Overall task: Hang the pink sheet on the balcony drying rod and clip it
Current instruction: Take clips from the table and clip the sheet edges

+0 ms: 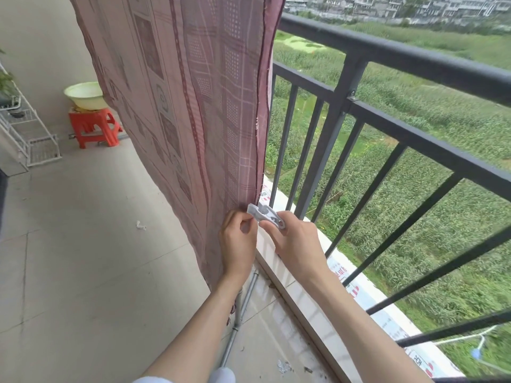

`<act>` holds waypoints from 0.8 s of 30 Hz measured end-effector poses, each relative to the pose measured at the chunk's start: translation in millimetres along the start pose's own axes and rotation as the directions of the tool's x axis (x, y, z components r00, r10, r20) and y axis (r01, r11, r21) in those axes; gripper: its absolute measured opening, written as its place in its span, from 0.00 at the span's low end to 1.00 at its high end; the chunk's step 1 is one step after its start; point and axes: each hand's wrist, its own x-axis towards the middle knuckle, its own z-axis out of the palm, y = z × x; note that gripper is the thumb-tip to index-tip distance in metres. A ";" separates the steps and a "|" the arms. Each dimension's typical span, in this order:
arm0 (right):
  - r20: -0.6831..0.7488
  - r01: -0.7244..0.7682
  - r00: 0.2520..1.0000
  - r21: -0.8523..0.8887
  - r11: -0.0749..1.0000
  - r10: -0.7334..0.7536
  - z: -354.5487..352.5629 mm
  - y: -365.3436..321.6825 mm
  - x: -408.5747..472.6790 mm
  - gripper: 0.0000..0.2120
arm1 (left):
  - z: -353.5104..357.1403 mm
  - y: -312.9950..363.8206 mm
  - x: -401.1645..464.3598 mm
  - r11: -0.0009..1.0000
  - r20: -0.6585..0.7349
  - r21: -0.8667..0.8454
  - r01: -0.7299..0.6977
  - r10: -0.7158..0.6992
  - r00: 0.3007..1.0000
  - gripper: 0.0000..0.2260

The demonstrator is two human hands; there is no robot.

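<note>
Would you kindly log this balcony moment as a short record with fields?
sheet: pink sheet hangs beside the railing
clip: white clip at the sheet's side edge
left hand: left hand pinches the sheet edge
right hand: right hand grips the clip
background: basin on red stool
drying rod: not in view

The sheet (188,106) is dusty pink with dark stripes, squares and dots, the clip (266,215) between the fingers (269,226) is white, the railing (387,120) is black, and the stool (94,128) is red.
</note>
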 end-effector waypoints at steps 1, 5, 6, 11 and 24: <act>-0.011 0.001 1.000 -0.028 1.000 -0.001 0.9 -2.6 0.0 0.16 | -1.3 -0.4 -0.3 1.000 0.013 -0.009 -0.001 0.001 1.000 0.04; -0.052 -0.020 0.999 -0.061 0.998 0.017 6.8 -9.4 2.5 0.18 | -5.2 0.7 -0.4 0.999 0.041 -0.016 -0.037 0.037 0.998 0.05; -0.055 -0.031 0.998 -0.057 0.998 0.028 8.4 -10.4 3.4 0.18 | -6.1 1.6 -0.4 0.999 0.044 -0.018 -0.047 0.047 0.998 0.06; -0.113 -0.059 0.992 -0.072 0.996 0.050 12.5 -11.3 2.9 0.15 | -10.6 2.5 -0.5 0.998 0.077 -0.012 -0.065 0.066 0.995 0.05; -0.190 -0.399 0.912 -0.207 0.893 0.364 27.1 16.7 -121.6 0.26 | -58.6 -44.6 -53.4 0.929 0.749 0.047 -0.366 0.209 0.628 0.21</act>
